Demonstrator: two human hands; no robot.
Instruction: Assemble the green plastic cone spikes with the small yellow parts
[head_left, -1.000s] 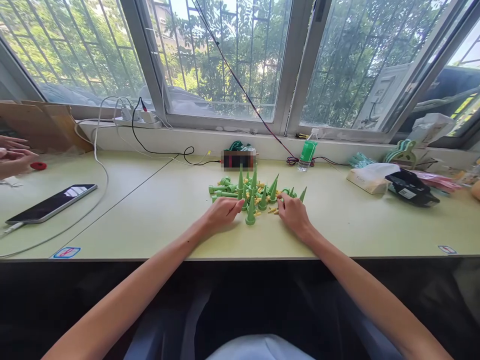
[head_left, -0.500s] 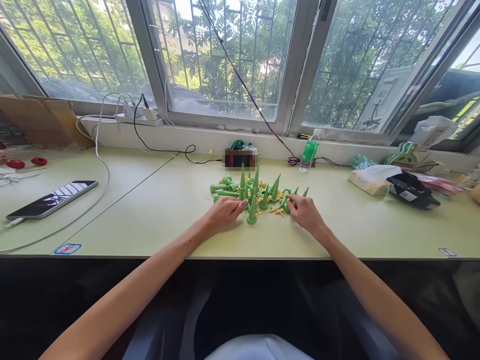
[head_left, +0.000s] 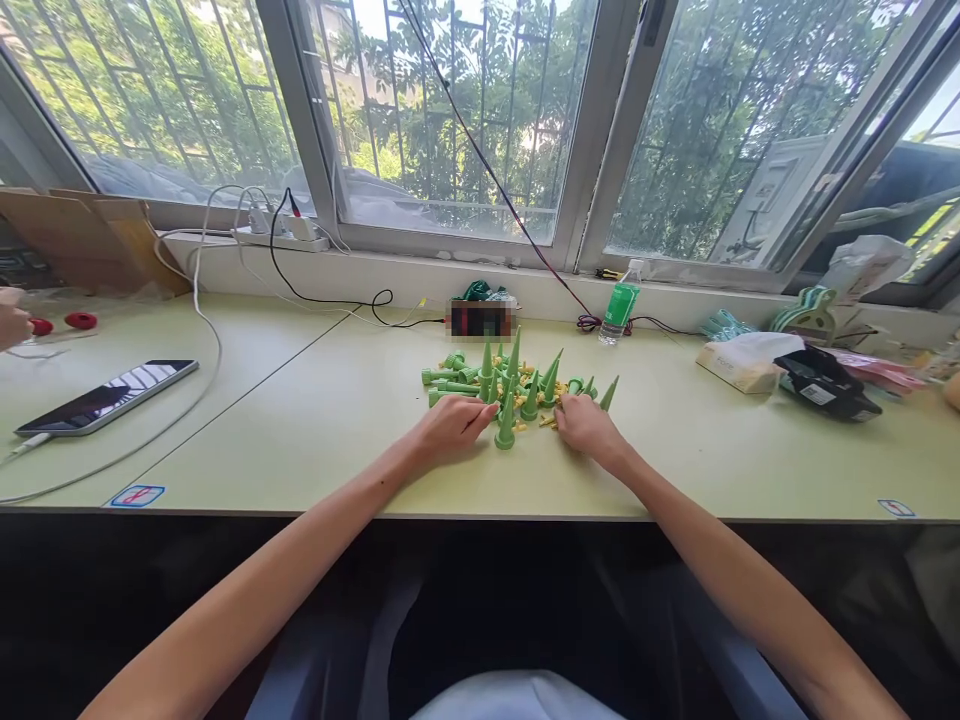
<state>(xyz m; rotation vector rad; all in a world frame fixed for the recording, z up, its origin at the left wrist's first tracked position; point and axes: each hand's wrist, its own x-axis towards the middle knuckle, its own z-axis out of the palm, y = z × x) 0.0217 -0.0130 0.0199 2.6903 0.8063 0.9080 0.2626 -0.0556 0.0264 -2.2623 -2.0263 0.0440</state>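
Observation:
Several green cones (head_left: 505, 425) stand on the pale table, with green tube-like pieces (head_left: 448, 388) lying at their left and small yellow pieces (head_left: 547, 421) scattered among them. My left hand (head_left: 456, 421) rests at the near left of the cluster, its fingers curled together; whatever they hold, if anything, is too small to name. Over the yellow pieces at the near right is my right hand (head_left: 587, 423), fingers closed and pointing down, the fingertips partly hidden. A green cone (head_left: 609, 393) leans just beyond it on the right.
A phone (head_left: 109, 397) with a white cable lies at the left, near another person's hand (head_left: 11, 318) and red round items (head_left: 80, 320). Behind the cones are a bottle (head_left: 620, 302) and cords. Tissues (head_left: 741, 360) and a black package (head_left: 825, 382) lie right.
My right hand has moved left and closed down over the yellow pieces. My left hand has barely moved. Another person's hand has come into view at the far left.

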